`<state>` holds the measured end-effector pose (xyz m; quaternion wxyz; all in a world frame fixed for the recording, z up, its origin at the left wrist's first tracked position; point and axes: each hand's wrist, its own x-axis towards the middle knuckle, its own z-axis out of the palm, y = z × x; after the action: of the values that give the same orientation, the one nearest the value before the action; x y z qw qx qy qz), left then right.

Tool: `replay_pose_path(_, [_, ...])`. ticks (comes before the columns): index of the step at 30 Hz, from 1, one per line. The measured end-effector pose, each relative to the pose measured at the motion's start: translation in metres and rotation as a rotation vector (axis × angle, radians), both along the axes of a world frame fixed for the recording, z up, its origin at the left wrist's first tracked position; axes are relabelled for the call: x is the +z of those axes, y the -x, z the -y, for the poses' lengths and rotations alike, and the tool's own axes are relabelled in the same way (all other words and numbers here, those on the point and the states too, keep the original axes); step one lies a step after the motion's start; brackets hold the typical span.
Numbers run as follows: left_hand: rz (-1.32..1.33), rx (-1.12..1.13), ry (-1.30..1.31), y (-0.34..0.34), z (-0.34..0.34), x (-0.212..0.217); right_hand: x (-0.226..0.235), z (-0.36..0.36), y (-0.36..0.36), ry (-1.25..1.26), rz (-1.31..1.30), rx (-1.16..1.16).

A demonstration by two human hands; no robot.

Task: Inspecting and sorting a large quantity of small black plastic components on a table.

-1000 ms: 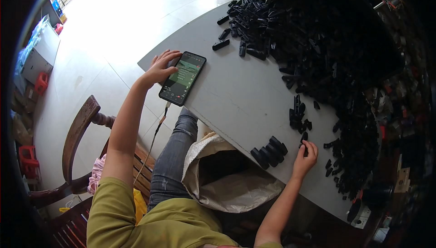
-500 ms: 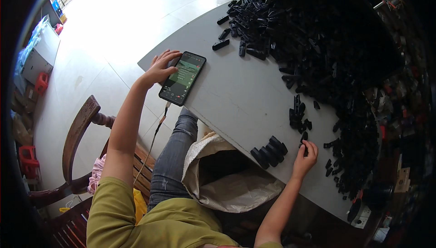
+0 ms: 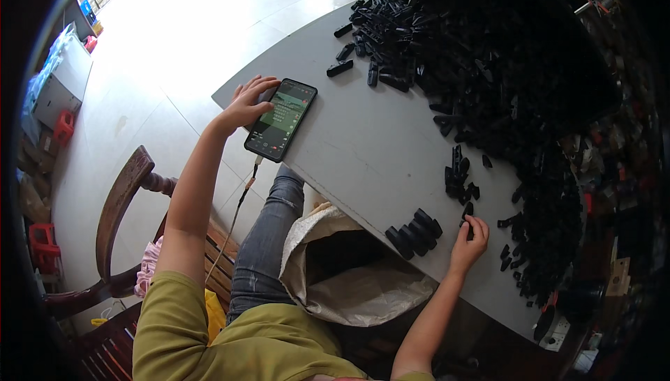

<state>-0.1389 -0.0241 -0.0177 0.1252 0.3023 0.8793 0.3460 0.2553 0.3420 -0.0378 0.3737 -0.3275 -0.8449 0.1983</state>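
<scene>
Nothing moved since a second ago. Left hand (image 3: 246, 105) still resting on the lit phone (image 3: 280, 118), fingers spread. Right hand (image 3: 469, 243) still pinching a small black part (image 3: 469, 228) beside a black row (image 3: 414, 232); work paused.

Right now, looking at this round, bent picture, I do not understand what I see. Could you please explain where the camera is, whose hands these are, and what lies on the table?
There is no machine here: a person works with two bare hands. The camera sits on the person's head and looks down through a very wide lens, so straight edges bend near the rim. The left hand rests on a smartphone whose screen is lit; a cable hangs from it over the edge of the grey table. The right hand pinches one small black part in its fingers. Beside it lies a short row of black pieces. A big heap of black plastic parts covers the far side. An open sack stands below the table edge, beside the person's knee.
</scene>
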Motion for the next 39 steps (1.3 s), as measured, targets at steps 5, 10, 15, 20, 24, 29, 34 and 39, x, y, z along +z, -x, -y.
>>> replay_pose_path(5, [0.006, -0.005, -0.013, -0.0001, 0.0004, 0.0, 0.0014, 0.0005, -0.0007, -0.03, 0.019, -0.001])
replay_pose_path(10, [0.003, -0.007, -0.011, -0.0005, 0.0008, 0.0004, 0.0059, 0.0039, -0.0001, -0.01, 0.044, -0.015])
replay_pose_path(15, [-0.006, -0.004, -0.001, 0.0012, 0.0012, -0.0023, 0.0071, 0.0052, 0.0003, 0.019, 0.028, -0.019])
replay_pose_path(20, [-0.006, -0.008, -0.001, 0.0009, 0.001, -0.0012, 0.0066, 0.0045, 0.0002, 0.031, 0.016, -0.013])
replay_pose_path(24, [0.0, -0.006, -0.018, 0.0002, 0.0008, -0.0009, 0.0053, 0.0038, 0.0, 0.019, 0.026, -0.017])
replay_pose_path(29, [-0.001, -0.008, -0.018, 0.0007, 0.0008, -0.0013, 0.0068, 0.005, 0.0004, -0.002, 0.047, -0.027])
replay_pose_path(34, [-0.001, -0.006, -0.006, 0.0018, 0.0014, -0.0022, 0.0072, 0.0046, 0.0, -0.013, 0.045, -0.019])
replay_pose_path(39, [0.007, 0.0, 0.0, 0.0011, 0.0008, -0.0019, 0.005, 0.003, -0.0003, 0.003, 0.032, -0.02])
